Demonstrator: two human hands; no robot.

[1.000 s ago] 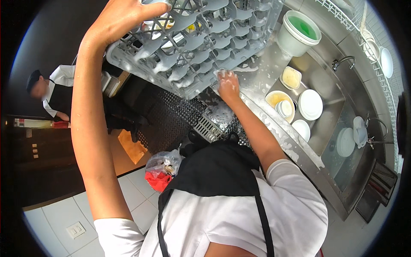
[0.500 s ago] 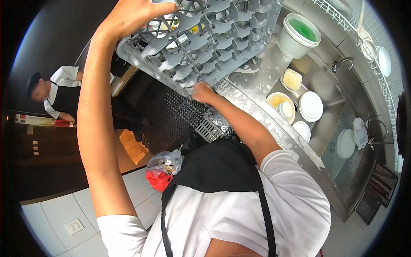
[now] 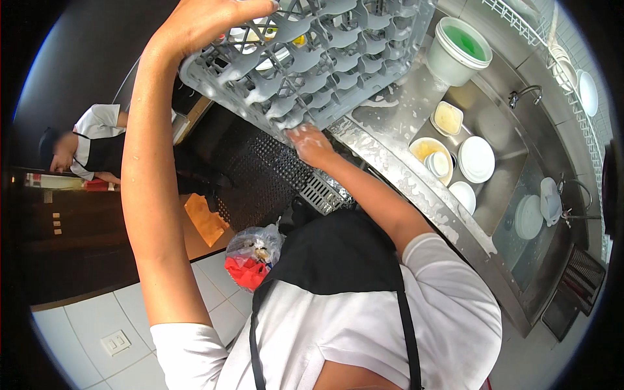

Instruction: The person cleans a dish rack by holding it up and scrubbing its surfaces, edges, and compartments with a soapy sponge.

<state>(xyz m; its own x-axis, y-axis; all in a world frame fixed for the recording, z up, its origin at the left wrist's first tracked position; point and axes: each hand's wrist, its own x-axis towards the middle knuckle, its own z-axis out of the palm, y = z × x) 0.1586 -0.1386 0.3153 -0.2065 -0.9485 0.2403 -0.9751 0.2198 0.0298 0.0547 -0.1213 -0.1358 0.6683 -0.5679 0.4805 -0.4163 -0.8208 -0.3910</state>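
Holding up a tilted gray dish rack [image 3: 349, 62] with the left hand [image 3: 207, 25], thumb laid along its upper left side, other fingers out of sight. Touching the same rack near its foamy lower edge with the right hand [image 3: 311, 144], wet with suds; cannot tell, with the fingertips hidden, whether closed around anything. Showing, just right of the right hand, a sudsy metal counter [image 3: 383, 133]; farther right, a sink [image 3: 504, 185] holding stacked white plates [image 3: 476, 159] and a bowl [image 3: 421, 147] with yellow inside. Showing also, up and to the right of that hand, a pale bucket [image 3: 450, 65] of green liquid, and just below it, a floor grate [image 3: 322, 193]. Including, below and left, a clear bag [image 3: 255, 242] beside red plastic [image 3: 247, 273], and, left of the left forearm, a co-worker [image 3: 104, 146] in a dark apron.
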